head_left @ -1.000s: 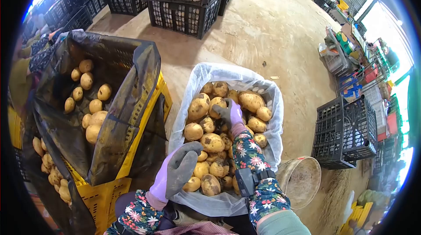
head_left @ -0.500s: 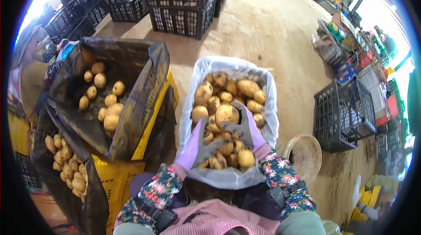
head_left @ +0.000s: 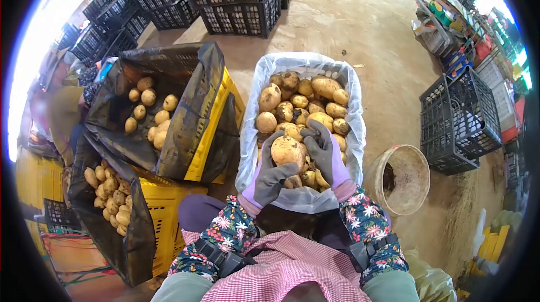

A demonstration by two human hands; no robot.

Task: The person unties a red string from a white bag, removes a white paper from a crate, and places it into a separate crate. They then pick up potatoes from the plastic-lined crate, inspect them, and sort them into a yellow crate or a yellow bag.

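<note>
My left hand (head_left: 269, 175), in a grey and purple glove, is closed around a large potato (head_left: 288, 151), thumb across its lower front. My right hand (head_left: 323, 153), gloved alike, is at the potato's right side with bent fingers apart, fingertips right by its edge. Both hands are over a crate (head_left: 357, 110) lined with white translucent plastic and filled with potatoes (head_left: 323, 86), some with dark soil patches. The held potato hides part of the pile beneath it.
Left stand yellow crates (head_left: 211, 127) with black liners, holding more potatoes (head_left: 112, 195). A dirty white bucket (head_left: 413, 181) is close on the right, with black crates (head_left: 458, 122) beyond. Stacked full black crates (head_left: 239, 18) are ahead. A person (head_left: 64, 110) is at far left.
My left hand has turned the potato and brought it nearer my body. My right hand has shifted from gripping its right side to its edge. The view has tilted and shifted.
</note>
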